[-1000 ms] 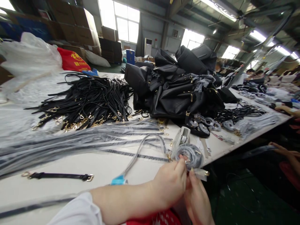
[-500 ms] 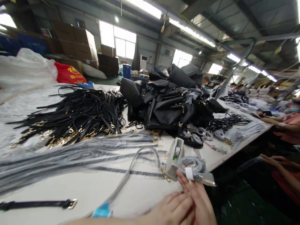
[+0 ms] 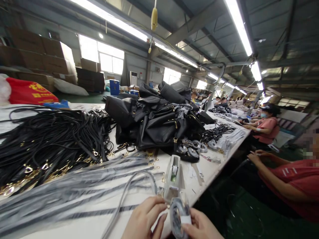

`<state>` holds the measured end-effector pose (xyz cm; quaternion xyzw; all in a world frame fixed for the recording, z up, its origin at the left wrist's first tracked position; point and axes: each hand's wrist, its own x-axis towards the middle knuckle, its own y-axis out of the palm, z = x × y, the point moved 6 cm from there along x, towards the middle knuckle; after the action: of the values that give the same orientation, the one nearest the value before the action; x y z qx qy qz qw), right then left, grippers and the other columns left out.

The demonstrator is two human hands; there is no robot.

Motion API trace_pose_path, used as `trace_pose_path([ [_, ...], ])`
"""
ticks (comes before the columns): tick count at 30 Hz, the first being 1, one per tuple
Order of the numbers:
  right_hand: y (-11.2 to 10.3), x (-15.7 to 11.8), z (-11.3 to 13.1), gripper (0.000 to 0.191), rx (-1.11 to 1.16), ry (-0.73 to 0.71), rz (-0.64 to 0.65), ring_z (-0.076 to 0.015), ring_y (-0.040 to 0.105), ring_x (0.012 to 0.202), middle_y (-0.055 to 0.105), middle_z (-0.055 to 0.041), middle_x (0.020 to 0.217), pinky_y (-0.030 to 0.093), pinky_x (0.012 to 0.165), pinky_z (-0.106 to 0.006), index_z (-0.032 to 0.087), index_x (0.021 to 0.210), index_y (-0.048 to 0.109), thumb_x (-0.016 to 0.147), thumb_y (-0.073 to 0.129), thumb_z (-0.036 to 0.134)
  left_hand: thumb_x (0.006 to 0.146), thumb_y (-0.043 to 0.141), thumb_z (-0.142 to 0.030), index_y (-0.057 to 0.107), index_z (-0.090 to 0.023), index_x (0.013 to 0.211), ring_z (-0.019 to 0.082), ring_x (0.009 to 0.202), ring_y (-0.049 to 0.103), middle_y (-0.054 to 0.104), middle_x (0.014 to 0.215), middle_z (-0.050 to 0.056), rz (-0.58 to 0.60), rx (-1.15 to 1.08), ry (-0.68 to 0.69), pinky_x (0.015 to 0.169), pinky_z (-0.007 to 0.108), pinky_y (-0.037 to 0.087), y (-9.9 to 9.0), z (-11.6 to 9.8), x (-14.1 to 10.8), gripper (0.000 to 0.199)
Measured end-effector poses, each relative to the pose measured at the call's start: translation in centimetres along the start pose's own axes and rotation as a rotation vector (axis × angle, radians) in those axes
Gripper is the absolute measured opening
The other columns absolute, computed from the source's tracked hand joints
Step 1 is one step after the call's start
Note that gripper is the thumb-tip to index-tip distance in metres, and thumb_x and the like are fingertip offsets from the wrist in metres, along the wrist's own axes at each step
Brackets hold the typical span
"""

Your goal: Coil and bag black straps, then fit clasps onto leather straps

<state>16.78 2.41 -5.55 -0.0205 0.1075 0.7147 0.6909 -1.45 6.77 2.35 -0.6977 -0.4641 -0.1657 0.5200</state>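
Observation:
My right hand [image 3: 200,226] holds a coiled strap in clear plastic [image 3: 176,217] with a white band round it, at the bottom of the view. Just left of the coil is my left hand [image 3: 146,217], its fingers bent and spread from the thumb, holding nothing. A grey tape dispenser [image 3: 171,177] stands on the table right beyond the coil. From beside it a plastic-wrapped strap [image 3: 122,196] curves toward the front edge. More wrapped straps [image 3: 74,186] lie flat to the left.
Black bags [image 3: 161,122] are heaped mid-table, with loose black straps [image 3: 57,136] piled at left. Small wrapped coils [image 3: 193,152] lie by the bags. The table's right edge [image 3: 219,172] runs diagonally. Two people in red tops [image 3: 286,179] sit along the right.
The view has turned right. The coil, earlier flat over the right hand's fingertips, is now upright in its grasp. My left hand has parted from the right and moved left of the coil.

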Motion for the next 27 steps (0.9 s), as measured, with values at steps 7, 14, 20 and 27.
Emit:
trace_pose_path([
  [7, -0.7, 0.5, 1.4, 0.014, -0.391, 0.145, 0.151, -0.0174, 0.063, 0.067, 0.071, -0.0006, 0.073, 0.047, 0.061, -0.022, 0.012, 0.078, 0.075, 0.068, 0.072, 0.021, 0.089, 0.049, -0.011, 0.065, -0.021, 0.097, 0.016, 0.084, 0.070, 0.072, 0.094, 0.005, 0.034, -0.060, -0.076, 0.076, 0.024, 0.059, -1.0, 0.4, -0.3, 0.021],
  [14, -11.5, 6.1, 11.0, 0.052, -0.498, -0.129, -0.447, -0.0239, 0.070, 0.084, 0.073, -0.0104, 0.095, 0.056, 0.078, -0.035, 0.016, 0.105, 0.070, 0.080, 0.059, 0.059, 0.089, 0.049, -0.012, 0.065, -0.021, 0.092, 0.017, 0.080, 0.069, 0.072, 0.090, 0.005, 0.068, -0.072, -0.082, 0.071, 0.026, 0.057, -1.0, 0.1, 0.0, 0.018],
  [20, -11.2, 6.6, 8.9, 0.060, -0.471, -0.220, -0.514, -0.0307, 0.072, 0.099, 0.073, -0.0167, 0.114, 0.054, 0.094, -0.043, 0.017, 0.110, 0.067, 0.068, 0.074, 0.059, 0.090, 0.048, -0.012, 0.064, -0.022, 0.098, 0.016, 0.087, 0.070, 0.072, 0.095, 0.005, 0.051, -0.038, -0.100, 0.078, 0.024, 0.057, -1.3, 0.5, -0.3, 0.020],
  [27, -9.7, 2.9, 3.4, 0.054, -0.421, -0.093, -0.424, -0.0321, 0.074, 0.096, 0.077, -0.0150, 0.104, 0.059, 0.088, -0.041, 0.016, 0.102, 0.073, 0.068, 0.076, 0.058, 0.093, 0.052, -0.027, 0.057, -0.016, 0.126, 0.026, 0.118, 0.061, 0.061, 0.129, 0.015, 0.264, 0.335, -0.498, 0.103, 0.039, 0.049, -3.2, 6.7, -1.1, 0.035],
])
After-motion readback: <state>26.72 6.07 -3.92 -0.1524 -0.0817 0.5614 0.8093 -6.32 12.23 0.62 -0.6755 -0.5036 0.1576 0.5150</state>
